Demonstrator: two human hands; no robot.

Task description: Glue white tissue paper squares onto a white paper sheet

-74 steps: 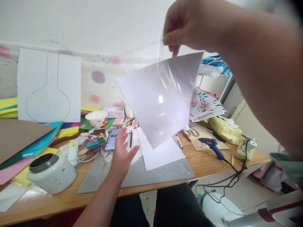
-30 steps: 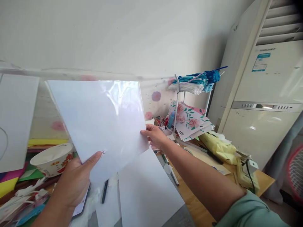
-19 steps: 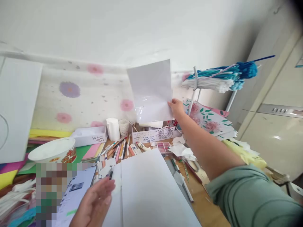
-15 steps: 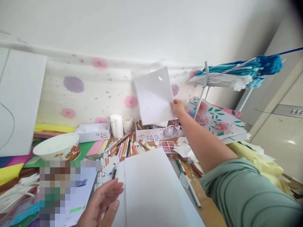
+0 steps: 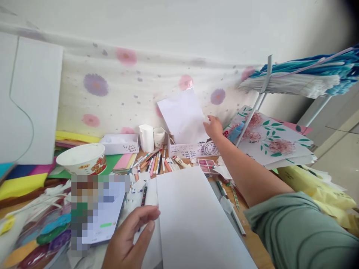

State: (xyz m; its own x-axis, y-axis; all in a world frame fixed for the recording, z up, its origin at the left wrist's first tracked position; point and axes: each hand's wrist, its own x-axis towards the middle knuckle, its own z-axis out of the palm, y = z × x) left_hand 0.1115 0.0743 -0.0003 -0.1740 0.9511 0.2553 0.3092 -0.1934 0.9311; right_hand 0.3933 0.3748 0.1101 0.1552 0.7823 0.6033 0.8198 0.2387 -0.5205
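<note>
A white sheet [image 5: 183,116] with a clear, shiny corner leans against the flowered wall covering, its lower edge at the long white box with handwriting [image 5: 185,150]. Beside the sheet's right edge is my right hand [image 5: 213,127], its fingers slightly bent and apart, holding nothing. My left hand [image 5: 130,237] hovers at the lower middle, thumb and fingers parted, with nothing between them. Just right of it a large blank white sheet [image 5: 196,216] lies on the table. A dark patterned pen [image 5: 144,195] lies beyond the left hand.
Several markers [image 5: 157,162] lie in front of a paper roll [image 5: 146,138] and a cup [image 5: 159,137]. At left are a paper bowl [image 5: 81,158], a partly blurred phone [image 5: 108,216] and a paint palette [image 5: 42,239]. Blue and white pipe cleaners [image 5: 303,76] hang over flowered paper [image 5: 275,138].
My right hand has let go of the white sheet, which has come down to lean against the wall behind the box. The view has shifted left; my left hand stays parted.
</note>
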